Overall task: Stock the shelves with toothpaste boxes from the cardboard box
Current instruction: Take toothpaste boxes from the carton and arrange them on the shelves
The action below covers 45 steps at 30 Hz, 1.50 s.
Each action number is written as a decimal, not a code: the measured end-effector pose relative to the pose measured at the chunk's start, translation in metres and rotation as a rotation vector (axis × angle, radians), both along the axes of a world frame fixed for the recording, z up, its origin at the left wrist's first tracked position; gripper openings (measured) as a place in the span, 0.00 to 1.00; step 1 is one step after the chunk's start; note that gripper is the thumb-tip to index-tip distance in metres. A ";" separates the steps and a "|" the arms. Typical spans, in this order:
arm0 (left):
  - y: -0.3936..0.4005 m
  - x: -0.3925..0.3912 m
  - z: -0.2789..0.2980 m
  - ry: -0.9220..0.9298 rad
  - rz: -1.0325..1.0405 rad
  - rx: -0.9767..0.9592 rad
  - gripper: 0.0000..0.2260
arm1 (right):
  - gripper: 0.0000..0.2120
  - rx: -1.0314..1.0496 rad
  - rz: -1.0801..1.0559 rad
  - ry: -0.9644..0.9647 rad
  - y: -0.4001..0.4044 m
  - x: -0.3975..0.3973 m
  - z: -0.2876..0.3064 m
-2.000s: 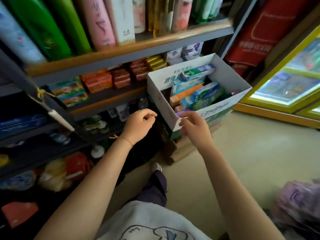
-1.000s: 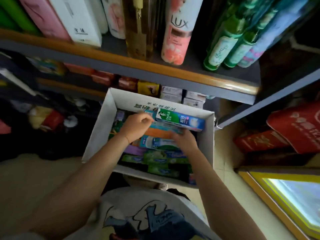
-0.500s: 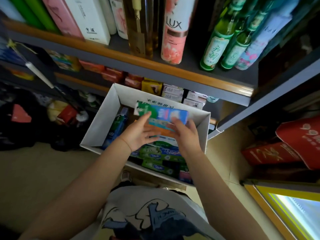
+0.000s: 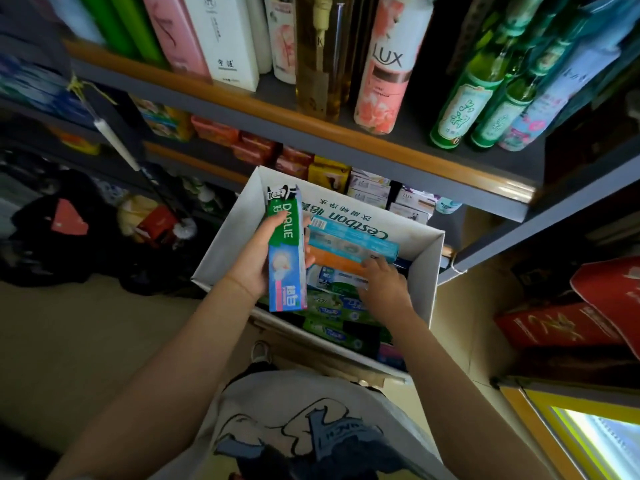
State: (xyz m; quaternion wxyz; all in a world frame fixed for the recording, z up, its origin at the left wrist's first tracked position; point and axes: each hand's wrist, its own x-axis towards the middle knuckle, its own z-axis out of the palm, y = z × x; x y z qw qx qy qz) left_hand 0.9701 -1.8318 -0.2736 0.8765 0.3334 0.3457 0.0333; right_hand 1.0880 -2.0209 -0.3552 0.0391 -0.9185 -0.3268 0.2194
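Green-pink Darlie toothpaste box (image 4: 286,251), upright

This is a small shop: grey metal shelves with wooden front edges (image 4: 311,116) carry rows of tall shampoo and body-wash bottles (image 4: 384,64), green glass bottles (image 4: 460,109) and stacked red and yellow soap packets (image 4: 263,150).

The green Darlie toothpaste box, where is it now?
In the head view, the left hand grips the Darlie toothpaste box over the cardboard box's left side, beside a light-blue box.
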 end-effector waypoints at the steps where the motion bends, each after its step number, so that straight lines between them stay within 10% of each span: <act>1: 0.000 -0.003 0.003 0.007 -0.024 0.030 0.19 | 0.24 -0.045 0.005 0.020 0.001 0.002 -0.007; 9: 0.007 -0.018 0.005 0.089 -0.044 0.127 0.22 | 0.16 0.155 -0.074 0.097 0.011 0.000 -0.024; 18: 0.006 -0.013 0.001 0.234 0.082 0.076 0.22 | 0.14 0.926 -0.601 0.833 0.032 -0.008 0.086; 26: -0.008 0.003 0.016 0.085 0.002 0.043 0.12 | 0.16 0.953 -0.603 0.843 0.037 -0.022 0.106; 31: -0.008 0.005 0.019 0.085 -0.043 0.019 0.14 | 0.23 1.016 -0.832 1.423 0.037 -0.026 0.110; 38: -0.002 0.003 0.017 0.087 -0.061 0.002 0.17 | 0.30 1.208 -0.495 1.706 0.034 -0.026 0.100; 45: 0.008 0.003 0.014 0.096 -0.068 -0.007 0.18 | 0.29 1.045 -0.652 1.452 0.040 -0.019 0.100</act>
